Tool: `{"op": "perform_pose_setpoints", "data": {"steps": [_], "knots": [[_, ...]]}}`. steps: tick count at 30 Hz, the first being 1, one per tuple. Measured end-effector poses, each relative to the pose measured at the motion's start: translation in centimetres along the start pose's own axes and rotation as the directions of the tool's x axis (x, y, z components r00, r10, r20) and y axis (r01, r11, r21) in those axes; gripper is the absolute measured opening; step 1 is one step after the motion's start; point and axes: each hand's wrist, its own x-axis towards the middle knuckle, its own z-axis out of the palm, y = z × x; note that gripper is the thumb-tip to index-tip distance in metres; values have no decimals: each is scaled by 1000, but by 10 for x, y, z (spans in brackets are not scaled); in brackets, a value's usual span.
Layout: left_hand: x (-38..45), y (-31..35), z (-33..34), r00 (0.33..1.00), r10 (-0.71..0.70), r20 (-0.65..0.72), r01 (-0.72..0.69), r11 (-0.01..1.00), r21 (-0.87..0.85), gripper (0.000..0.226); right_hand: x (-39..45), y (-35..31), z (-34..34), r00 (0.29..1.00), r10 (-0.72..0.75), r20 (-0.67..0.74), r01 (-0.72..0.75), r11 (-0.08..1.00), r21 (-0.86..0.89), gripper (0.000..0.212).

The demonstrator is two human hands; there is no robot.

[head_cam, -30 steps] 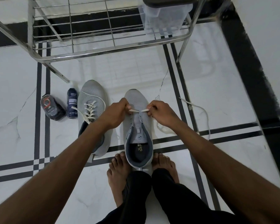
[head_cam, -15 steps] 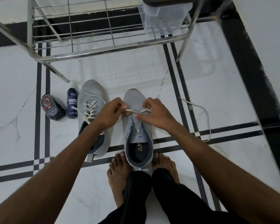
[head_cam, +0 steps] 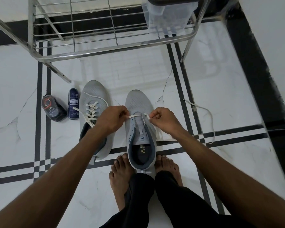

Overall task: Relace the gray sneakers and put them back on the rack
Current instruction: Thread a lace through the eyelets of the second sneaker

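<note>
done: 1 laced sneaker (head_cam: 94,116) left of unlaced sneaker (head_cam: 139,122) | now: left hand (head_cam: 111,120), right hand (head_cam: 164,120) pinch its lace (head_cam: 135,115), 1st row only | left: remaining rows, rack (head_cam: 105,51)

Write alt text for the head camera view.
Both hands, left hand and right hand, pinch a white lace across an unlaced gray sneaker on the floor. A laced sneaker lies beside it, below a metal rack.
</note>
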Motion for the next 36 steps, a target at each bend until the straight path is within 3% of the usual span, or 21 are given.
{"op": "perform_pose_setpoints", "data": {"steps": [3,6,9,12,14,15,17,18,20,24,26,28,30,32,34,36], "knots": [[0,1,0,999,22,-24,-22,999,-26,5,0,-4,4,1000,-5,-31,4,999,-39,7],[-4,3,-3,1000,11,2,-11,987,-161,7,3,-7,7,999,-10,-37,7,997,-80,28],[-9,4,-6,994,-109,34,112,892,-438,17,7,-4,9,997,-75,-3,72,972,-223,16],[-6,5,-6,948,-316,44,281,761,-585,17,8,-2,1,998,-62,30,66,985,-157,12],[-2,5,-4,926,-376,-20,334,843,-422,15,8,0,-6,998,-23,54,24,1000,-7,14],[0,6,-4,938,-334,-98,308,928,-211,16,7,1,-9,998,-19,62,17,1000,23,14],[0,12,0,965,-123,-231,162,973,162,24,6,3,-14,998,-41,39,40,999,19,13],[2,15,2,969,-18,-244,79,968,240,30,6,3,-16,998,-53,17,52,998,24,12],[4,20,7,975,85,-208,-34,971,236,31,4,-2,-19,998,-65,-21,66,998,11,12],[7,21,11,982,55,-180,-19,980,196,15,10,-14,-27,1000,-16,-11,14,985,-173,29],[9,20,10,984,30,-178,-9,993,118,12,13,-18,-28,986,153,60,-152,988,-16,34],[11,17,9,987,16,-162,-9,999,43,10,17,-19,-32,911,329,248,-386,892,235,34],[12,15,9,990,30,-141,-27,999,24,9,21,-19,-39,810,392,436,-558,742,370,37],[12,13,9,992,42,-115,-42,999,2,8,23,-17,-44,760,396,515,-627,654,423,41],[13,13,9,994,40,-99,-43,999,-25,8,24,-16,-47,799,392,456,-582,696,420,42],[14,12,9,996,27,-88,-32,998,-57,8,25,-15,-46,910,316,269,-387,880,274,37]]}}
